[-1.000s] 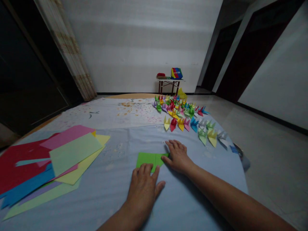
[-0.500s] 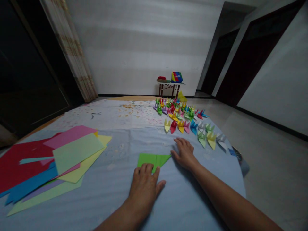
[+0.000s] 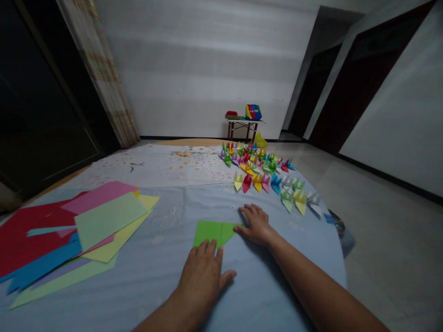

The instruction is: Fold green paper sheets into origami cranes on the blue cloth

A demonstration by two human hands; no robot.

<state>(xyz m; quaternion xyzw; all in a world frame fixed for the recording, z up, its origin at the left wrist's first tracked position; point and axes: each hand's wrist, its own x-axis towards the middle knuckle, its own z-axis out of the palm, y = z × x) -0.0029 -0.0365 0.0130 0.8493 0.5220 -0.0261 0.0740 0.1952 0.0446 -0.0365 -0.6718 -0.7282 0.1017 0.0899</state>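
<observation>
A folded green paper (image 3: pixel 212 232) lies flat on the pale blue cloth (image 3: pixel 263 286) in front of me. My left hand (image 3: pixel 203 275) rests flat just below it, fingers stretched out, fingertips on its near edge. My right hand (image 3: pixel 255 224) lies flat at the paper's right tip, fingers spread, thumb touching the point. Neither hand grips anything.
A loose pile of coloured paper sheets (image 3: pixel 69 233) covers the left of the cloth. Rows of several folded paper cranes (image 3: pixel 266 177) stand at the far right. Beyond them a small table (image 3: pixel 243 123) holds a colourful box. The cloth's right edge drops to bare floor (image 3: pixel 387 230).
My right hand slid right off the paper's tip, then came back to it. My left hand shifted slightly nearer to me. The view tilted a little.
</observation>
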